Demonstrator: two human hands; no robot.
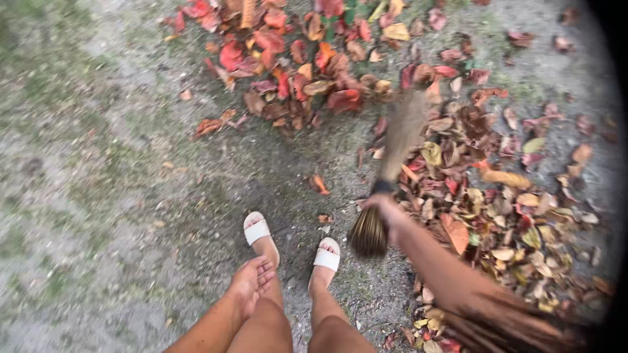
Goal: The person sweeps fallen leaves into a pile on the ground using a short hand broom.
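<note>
On the left lies bare grey ground (98, 163) with thin patches of grass; the left arm comes up from the bottom edge and bends in toward the legs; the left hand (252, 282) rests on the left knee, fingers loose and a little spread, holding nothing; below it stand two feet in white sandals (256, 231); next, the right arm reaches out from the lower right, stretched forward; the right hand (384, 208) is wrapped tight around a stick broom (399, 140) near its bound end; the broom points up and away, its blurry tip among fallen leaves; red leaves (288, 59) sit in a pile at the top; brown and yellow leaves (510, 209) cover the right side.
</note>
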